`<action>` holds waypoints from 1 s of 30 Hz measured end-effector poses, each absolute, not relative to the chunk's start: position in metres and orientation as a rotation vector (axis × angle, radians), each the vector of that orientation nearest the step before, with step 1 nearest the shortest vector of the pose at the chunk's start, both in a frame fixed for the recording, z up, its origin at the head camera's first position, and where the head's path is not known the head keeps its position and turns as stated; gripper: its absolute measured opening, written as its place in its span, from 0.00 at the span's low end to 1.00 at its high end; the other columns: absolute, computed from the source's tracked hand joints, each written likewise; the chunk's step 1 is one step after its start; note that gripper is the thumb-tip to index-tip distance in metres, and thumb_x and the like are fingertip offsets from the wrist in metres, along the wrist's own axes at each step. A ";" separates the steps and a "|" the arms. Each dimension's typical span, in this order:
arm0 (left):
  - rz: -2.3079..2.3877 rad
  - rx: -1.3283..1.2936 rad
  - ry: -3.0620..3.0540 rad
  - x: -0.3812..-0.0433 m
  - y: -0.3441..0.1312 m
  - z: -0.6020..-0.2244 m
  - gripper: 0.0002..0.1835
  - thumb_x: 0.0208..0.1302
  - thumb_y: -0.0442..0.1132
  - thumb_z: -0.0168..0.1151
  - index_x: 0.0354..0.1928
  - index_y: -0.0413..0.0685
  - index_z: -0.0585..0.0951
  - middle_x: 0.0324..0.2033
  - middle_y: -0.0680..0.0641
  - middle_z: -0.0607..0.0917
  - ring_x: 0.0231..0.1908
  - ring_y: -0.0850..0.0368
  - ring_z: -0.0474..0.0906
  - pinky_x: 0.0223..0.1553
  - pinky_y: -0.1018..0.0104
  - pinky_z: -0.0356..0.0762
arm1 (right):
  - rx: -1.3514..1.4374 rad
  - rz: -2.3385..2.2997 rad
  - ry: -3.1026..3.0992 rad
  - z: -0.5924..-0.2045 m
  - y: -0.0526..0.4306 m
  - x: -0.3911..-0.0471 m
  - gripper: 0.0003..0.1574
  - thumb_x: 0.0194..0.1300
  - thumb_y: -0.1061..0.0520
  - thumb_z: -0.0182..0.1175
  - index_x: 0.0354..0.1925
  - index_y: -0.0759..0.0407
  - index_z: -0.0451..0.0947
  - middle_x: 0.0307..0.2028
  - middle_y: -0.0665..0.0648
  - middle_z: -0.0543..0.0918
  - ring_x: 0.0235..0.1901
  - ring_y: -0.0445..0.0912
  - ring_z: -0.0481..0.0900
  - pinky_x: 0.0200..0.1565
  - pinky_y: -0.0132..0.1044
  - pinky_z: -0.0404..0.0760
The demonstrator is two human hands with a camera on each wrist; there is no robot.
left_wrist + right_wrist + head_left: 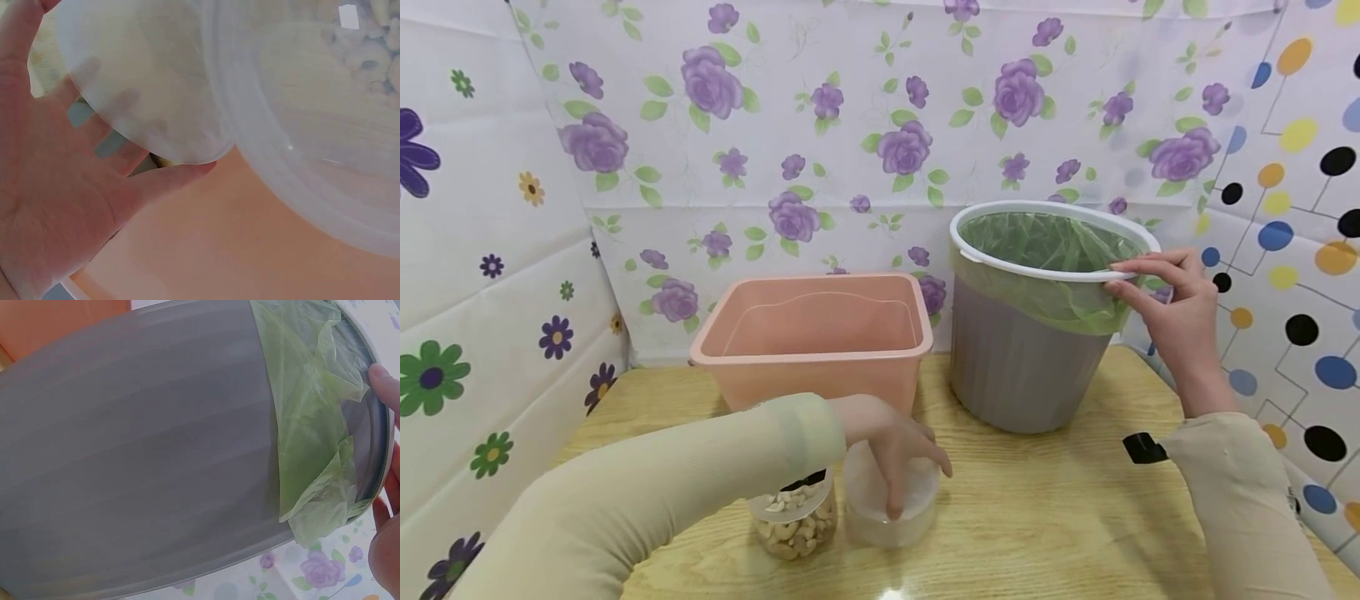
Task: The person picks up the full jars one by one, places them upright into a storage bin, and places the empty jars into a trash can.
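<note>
My left hand [891,446] reaches down over a low, round translucent container [887,529], thumb at its near side and the other fingers round its far side. In the left wrist view blurred fingertips show through this container [156,75]. Close on its left stands a clear jar [793,529] of cashews, partly hidden by my left sleeve. On the right, my right hand [1180,300] pinches the white rim of a grey wastebasket [1030,367]. A green plastic liner [1052,304] is folded over that rim. The right wrist view shows fingertips at the rim beside the bunched liner [312,425].
A pink rectangular tub [820,358] stands behind the jar and container, left of the wastebasket. All of it rests on a wood-grain table [1022,517], with flower-printed sheeting [850,108] behind and dotted sheeting [1300,333] along the right.
</note>
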State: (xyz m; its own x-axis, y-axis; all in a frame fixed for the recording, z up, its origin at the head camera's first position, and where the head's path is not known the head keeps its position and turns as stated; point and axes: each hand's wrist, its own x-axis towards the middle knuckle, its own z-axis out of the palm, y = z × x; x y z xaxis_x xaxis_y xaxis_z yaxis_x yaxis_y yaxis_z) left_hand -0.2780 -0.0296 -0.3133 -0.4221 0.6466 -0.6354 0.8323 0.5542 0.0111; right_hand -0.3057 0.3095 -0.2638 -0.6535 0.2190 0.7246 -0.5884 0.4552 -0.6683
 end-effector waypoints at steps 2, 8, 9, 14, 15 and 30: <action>-0.407 1.181 2.206 -0.279 -0.028 -0.314 0.50 0.47 0.57 0.77 0.72 0.72 0.62 0.67 0.56 0.66 0.69 0.60 0.61 0.63 0.70 0.66 | 0.307 1.280 -1.917 -0.263 0.309 -0.305 0.15 0.58 0.62 0.71 0.45 0.62 0.87 0.42 0.34 0.71 0.52 0.31 0.66 0.52 0.26 0.60; -0.337 1.181 2.227 -0.279 -0.031 -0.312 0.50 0.46 0.56 0.78 0.72 0.70 0.61 0.68 0.55 0.66 0.69 0.60 0.62 0.64 0.68 0.67 | 0.304 1.287 -1.917 -0.263 0.308 -0.305 0.15 0.58 0.62 0.71 0.46 0.62 0.87 0.42 0.34 0.71 0.53 0.31 0.66 0.53 0.27 0.60; -0.322 1.178 2.238 -0.279 -0.032 -0.311 0.51 0.46 0.57 0.79 0.71 0.70 0.61 0.68 0.55 0.66 0.70 0.60 0.61 0.65 0.67 0.67 | 0.305 1.289 -1.916 -0.263 0.308 -0.305 0.15 0.58 0.62 0.71 0.46 0.62 0.87 0.42 0.34 0.71 0.53 0.31 0.66 0.53 0.27 0.60; -0.268 1.087 2.294 -0.274 -0.041 -0.305 0.55 0.42 0.57 0.81 0.72 0.73 0.58 0.74 0.50 0.58 0.73 0.54 0.55 0.70 0.61 0.63 | 0.319 1.292 -1.901 -0.263 0.308 -0.306 0.15 0.57 0.63 0.71 0.45 0.63 0.87 0.42 0.34 0.71 0.52 0.32 0.67 0.52 0.25 0.61; -0.273 1.060 2.303 -0.272 -0.042 -0.305 0.56 0.41 0.57 0.81 0.72 0.74 0.57 0.75 0.50 0.57 0.74 0.53 0.54 0.70 0.59 0.63 | 0.319 1.294 -1.899 -0.263 0.308 -0.306 0.15 0.57 0.63 0.71 0.45 0.64 0.87 0.42 0.34 0.71 0.52 0.32 0.67 0.52 0.25 0.61; -0.331 1.191 2.236 -0.278 -0.040 -0.308 0.65 0.40 0.51 0.83 0.77 0.76 0.50 0.73 0.51 0.59 0.70 0.56 0.59 0.69 0.60 0.65 | 0.320 1.294 -1.901 -0.264 0.309 -0.305 0.15 0.58 0.63 0.71 0.45 0.63 0.87 0.41 0.35 0.71 0.52 0.32 0.67 0.52 0.25 0.60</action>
